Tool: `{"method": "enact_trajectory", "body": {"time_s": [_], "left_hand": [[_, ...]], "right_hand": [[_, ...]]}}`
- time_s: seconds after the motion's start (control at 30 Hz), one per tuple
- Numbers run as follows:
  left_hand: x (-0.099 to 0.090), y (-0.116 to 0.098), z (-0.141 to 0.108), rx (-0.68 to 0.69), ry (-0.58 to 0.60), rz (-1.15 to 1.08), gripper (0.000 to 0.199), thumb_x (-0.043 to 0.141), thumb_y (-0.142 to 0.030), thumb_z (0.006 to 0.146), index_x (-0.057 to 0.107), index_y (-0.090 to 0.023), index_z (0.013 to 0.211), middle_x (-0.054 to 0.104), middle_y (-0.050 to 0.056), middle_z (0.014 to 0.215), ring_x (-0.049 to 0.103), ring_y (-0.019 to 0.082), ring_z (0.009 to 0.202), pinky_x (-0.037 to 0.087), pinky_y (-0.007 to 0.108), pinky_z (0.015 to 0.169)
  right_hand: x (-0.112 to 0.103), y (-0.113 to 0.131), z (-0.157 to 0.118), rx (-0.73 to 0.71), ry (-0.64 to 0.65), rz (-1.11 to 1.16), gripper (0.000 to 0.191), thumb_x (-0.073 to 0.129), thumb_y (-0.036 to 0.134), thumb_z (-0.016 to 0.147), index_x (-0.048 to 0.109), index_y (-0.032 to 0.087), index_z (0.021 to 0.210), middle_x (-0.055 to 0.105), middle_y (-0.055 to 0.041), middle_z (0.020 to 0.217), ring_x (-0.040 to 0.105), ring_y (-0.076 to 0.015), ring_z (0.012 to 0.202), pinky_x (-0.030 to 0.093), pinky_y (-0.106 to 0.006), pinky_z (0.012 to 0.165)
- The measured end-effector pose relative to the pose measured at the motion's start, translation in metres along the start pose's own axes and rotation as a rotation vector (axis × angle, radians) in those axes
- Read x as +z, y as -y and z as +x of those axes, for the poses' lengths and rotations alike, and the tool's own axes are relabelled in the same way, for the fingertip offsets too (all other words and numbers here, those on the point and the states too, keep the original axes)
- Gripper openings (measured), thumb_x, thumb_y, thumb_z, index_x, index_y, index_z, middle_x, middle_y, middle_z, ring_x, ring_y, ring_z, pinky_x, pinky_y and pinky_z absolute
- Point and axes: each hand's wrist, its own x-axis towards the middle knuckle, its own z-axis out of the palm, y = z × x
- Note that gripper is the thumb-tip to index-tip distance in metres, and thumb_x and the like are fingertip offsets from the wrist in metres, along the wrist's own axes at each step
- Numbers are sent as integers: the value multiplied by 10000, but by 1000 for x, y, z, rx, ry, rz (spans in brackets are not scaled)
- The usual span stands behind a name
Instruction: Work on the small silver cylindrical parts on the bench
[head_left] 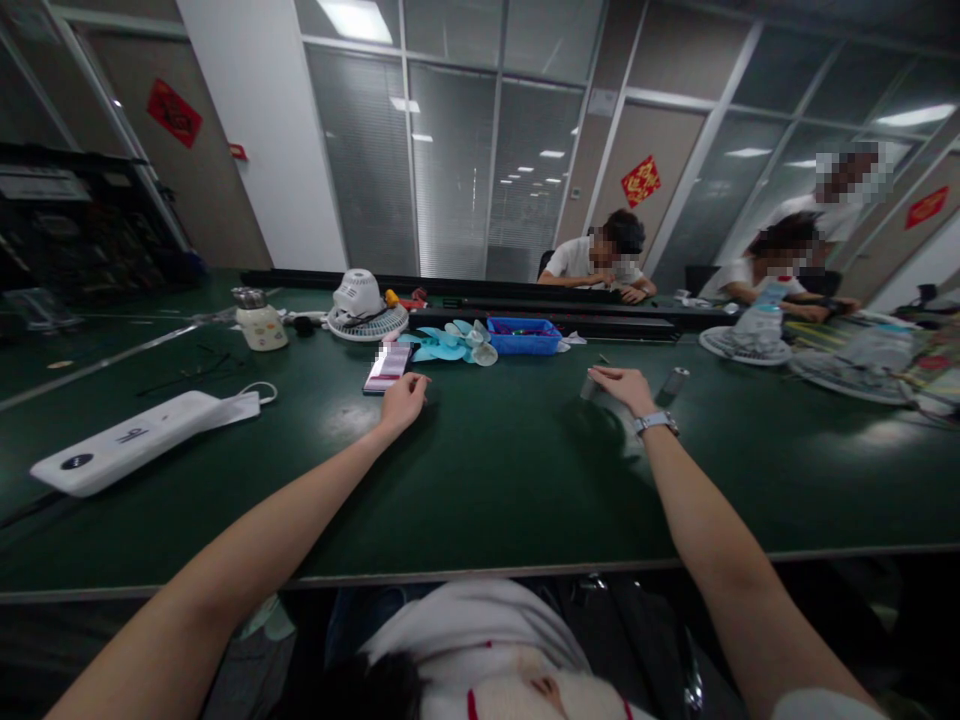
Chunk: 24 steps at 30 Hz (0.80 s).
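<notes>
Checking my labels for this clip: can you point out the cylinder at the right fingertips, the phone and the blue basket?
Cylinder (587, 388): head view, on its side wall.
Phone (384, 373): head view, on its screen.
Blue basket (523, 345): head view, on its near wall.

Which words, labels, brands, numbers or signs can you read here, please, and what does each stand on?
None can be quoted with confidence.
White long device: dark marking, unclear.
Red door signs: characters, too blurred.
Phone: screen too small, partly pixelated.
Pale label, far left: too blurred.
</notes>
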Motion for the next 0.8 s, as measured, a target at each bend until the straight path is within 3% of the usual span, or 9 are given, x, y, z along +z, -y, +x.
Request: {"method": "enact_trajectory", "body": {"time_s": [0.1,0.2,0.27,0.33,0.43,0.53,0.63,0.8], "left_hand": [[1,0,0,6,-12,1,356,423,-384,910,687,-176,1026,677,26,698,643,201,734,412,272,676],[3,1,1,6,-26,-15,342,437,-381,905,688,-180,1019,674,22,683,642,197,722,415,269,669],[4,0,-1,1,-25,-52,332,461,-398,896,685,-181,1008,666,17,670,637,191,694,416,267,651],[4,-5,-5,28,-7,-119,345,505,-451,875,682,-182,998,656,11,662,622,182,657,416,265,625],[2,-20,-18,189,82,-221,418,594,-540,810,689,-194,1023,646,6,693,583,162,638,412,256,594],[0,-37,-32,379,207,-260,456,671,-558,751,717,-216,1049,648,15,775,556,146,671,417,249,601],[-1,-47,-41,436,306,-262,426,698,-563,723,758,-229,981,659,43,883,563,149,709,438,257,616],[2,-48,-41,338,353,-285,376,689,-547,732,780,-243,934,666,65,941,602,186,788,490,299,691]], "right_hand": [[5,-4,-4,-21,62,35,531,737,572,660,756,176,1013,752,-74,915,689,-253,899,507,-292,761],[10,2,-10,-41,24,-6,482,734,569,667,762,167,931,750,-78,866,693,-255,861,511,-300,740],[17,18,-18,-110,16,37,492,719,587,677,758,162,923,749,-88,855,695,-261,851,515,-314,737],[27,45,-36,-230,105,177,496,718,586,683,752,163,938,751,-87,879,697,-254,849,522,-315,745],[50,92,-77,-440,308,381,468,730,544,700,744,167,976,747,-80,955,692,-230,881,520,-309,789],[70,129,-120,-621,435,389,379,719,504,744,752,194,959,748,-51,932,681,-206,866,495,-300,797],[78,146,-146,-668,454,346,302,711,453,774,754,196,926,744,-30,867,668,-189,796,470,-275,722],[78,146,-153,-652,452,325,319,707,482,778,746,189,900,735,-20,840,653,-183,756,443,-266,669]]}}
